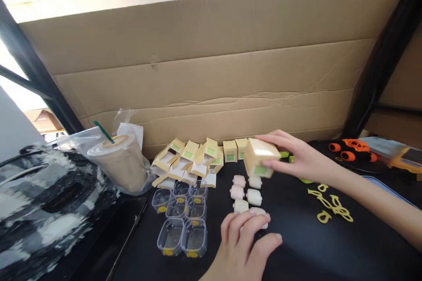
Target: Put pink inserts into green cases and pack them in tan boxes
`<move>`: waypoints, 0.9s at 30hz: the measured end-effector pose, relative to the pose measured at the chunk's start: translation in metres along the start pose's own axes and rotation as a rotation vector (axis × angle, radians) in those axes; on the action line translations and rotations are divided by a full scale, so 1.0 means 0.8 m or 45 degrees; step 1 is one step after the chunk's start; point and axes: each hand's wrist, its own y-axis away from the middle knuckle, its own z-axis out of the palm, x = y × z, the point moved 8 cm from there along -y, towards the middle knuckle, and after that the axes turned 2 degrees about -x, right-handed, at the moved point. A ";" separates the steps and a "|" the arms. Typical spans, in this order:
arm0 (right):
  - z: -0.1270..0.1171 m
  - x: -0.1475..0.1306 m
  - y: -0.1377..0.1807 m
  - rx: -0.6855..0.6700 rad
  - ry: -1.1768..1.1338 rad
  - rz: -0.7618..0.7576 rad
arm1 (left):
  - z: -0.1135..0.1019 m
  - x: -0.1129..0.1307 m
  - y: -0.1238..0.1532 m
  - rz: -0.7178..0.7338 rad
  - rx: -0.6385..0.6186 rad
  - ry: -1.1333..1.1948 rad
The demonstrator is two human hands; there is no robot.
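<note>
My right hand (296, 153) grips a small tan carton (260, 153) with a green label, its fingers above and below the right side. The carton is raised over the black table, slightly blurred. Beneath it sit several pale pink and cream barrel-shaped pieces (254, 196) in two columns. At the front of these pieces rests my left hand (242, 243), fingers spread, with its fingertips over a pink piece (259, 211) and partly hiding it. Behind the pieces stand two closed cartons (230, 151).
Open, folded cartons (189, 158) lie piled left of centre. In front of them are clear plastic cups (194, 235). Further left are a bagged drink cup (120, 162) and a phone (108, 237). Yellow loops (332, 206) and orange wheeled parts (347, 155) lie right. Cardboard (214, 61) walls the back.
</note>
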 end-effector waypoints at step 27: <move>0.111 0.049 -0.038 -0.029 0.169 0.024 | -0.032 0.014 -0.036 0.125 -0.093 -0.118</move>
